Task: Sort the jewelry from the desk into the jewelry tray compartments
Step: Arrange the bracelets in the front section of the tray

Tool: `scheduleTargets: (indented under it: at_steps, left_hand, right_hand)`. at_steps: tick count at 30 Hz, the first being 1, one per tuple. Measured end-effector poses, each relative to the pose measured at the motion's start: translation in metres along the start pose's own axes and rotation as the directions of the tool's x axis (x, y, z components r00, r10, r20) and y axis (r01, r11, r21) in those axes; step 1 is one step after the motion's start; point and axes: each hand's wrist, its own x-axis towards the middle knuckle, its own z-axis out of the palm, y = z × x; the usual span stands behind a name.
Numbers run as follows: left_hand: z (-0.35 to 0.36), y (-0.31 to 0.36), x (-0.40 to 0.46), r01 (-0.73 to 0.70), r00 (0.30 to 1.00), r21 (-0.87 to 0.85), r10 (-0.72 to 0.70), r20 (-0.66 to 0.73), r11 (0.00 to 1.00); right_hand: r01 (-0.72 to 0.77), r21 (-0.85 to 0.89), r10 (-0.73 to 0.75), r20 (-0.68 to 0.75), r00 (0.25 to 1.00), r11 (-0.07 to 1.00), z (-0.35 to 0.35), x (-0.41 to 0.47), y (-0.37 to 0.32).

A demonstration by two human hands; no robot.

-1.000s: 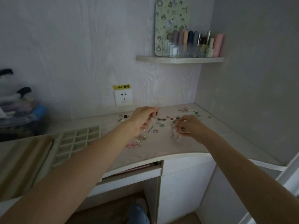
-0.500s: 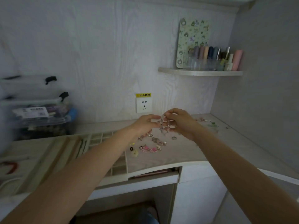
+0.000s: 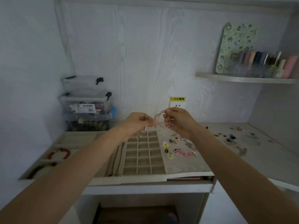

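Observation:
My left hand (image 3: 137, 122) and my right hand (image 3: 179, 121) are raised above the desk, each pinching one end of a pale beaded bracelet (image 3: 157, 115) stretched between them. Beneath them lies the beige jewelry tray (image 3: 144, 156) with a grid of small square compartments and long slots on its left. A red bracelet (image 3: 59, 153) lies in a wide compartment at the far left. Loose jewelry (image 3: 182, 150) is scattered on the desk to the right of the tray, with more small pieces (image 3: 229, 138) farther right.
Stacked clear storage boxes (image 3: 86, 105) stand at the back left against the wall. A wall socket (image 3: 177, 103) sits behind my hands. A corner shelf (image 3: 246, 79) with bottles hangs at the upper right. An open drawer front (image 3: 145, 185) lies under the desk edge.
The view has swung left, bringing the tray under my hands. Both hands lifted off the desk and came together, and they now hold the bracelet between them above the tray.

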Motion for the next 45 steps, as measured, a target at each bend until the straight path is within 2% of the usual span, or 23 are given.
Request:
scheduleTargets:
  at_steps: [3, 8, 12, 16, 21, 26, 32, 37, 40, 45]
  left_hand:
    - [-0.027, -0.007, -0.012, 0.003, 1.000, -0.044, -0.004, -0.006, 0.999]
    - [-0.069, -0.020, -0.032, -0.011, 0.999, -0.098, 0.007, -0.036, 0.995]
    - [-0.102, -0.029, -0.047, 0.002, 0.992, -0.084, -0.012, -0.125, 0.996]
    - [-0.132, -0.037, -0.059, 0.011, 0.960, 0.079, 0.012, -0.280, 0.997]
    - [-0.169, -0.051, -0.076, 0.021, 0.946, 0.214, 0.050, -0.321, 0.977]
    - [-0.197, -0.071, -0.090, 0.083, 0.921, 0.344, 0.060, -0.386, 0.935]
    - [-0.207, -0.092, -0.091, 0.164, 0.926, 0.561, 0.069, -0.371, 0.812]
    - [-0.207, -0.107, -0.084, 0.180, 0.954, 0.639, 0.026, -0.299, 0.748]
    - [-0.204, -0.111, -0.079, 0.179, 0.969, 0.696, -0.002, -0.248, 0.696]
    - [-0.199, -0.117, -0.075, 0.170, 0.980, 0.756, -0.032, -0.194, 0.632]
  right_hand:
    - [-0.044, 0.002, 0.044, 0.037, 0.998, 0.999, 0.032, 0.007, 0.011]
    - [-0.088, -0.092, 0.101, 0.138, 0.985, 0.992, 0.085, 0.016, 0.024]
    - [-0.137, -0.023, 0.139, 0.207, 0.968, 0.990, 0.120, 0.021, 0.029]
    - [-0.140, 0.024, 0.130, 0.244, 0.961, 0.990, 0.149, 0.023, 0.035]
    - [-0.084, 0.082, 0.062, 0.243, 0.968, 0.993, 0.189, 0.034, 0.049]
    - [-0.022, -0.116, 0.055, 0.285, 0.957, 0.993, 0.209, 0.045, 0.071]
    - [0.025, -0.313, 0.089, 0.344, 0.935, 0.949, 0.232, 0.052, 0.097]
    - [0.116, -0.545, 0.100, 0.351, 0.931, 0.830, 0.241, 0.058, 0.110]
    - [0.233, -0.688, 0.053, 0.367, 0.929, 0.687, 0.244, 0.063, 0.117]
    - [0.382, -0.808, 0.021, 0.437, 0.899, 0.448, 0.249, 0.067, 0.121]
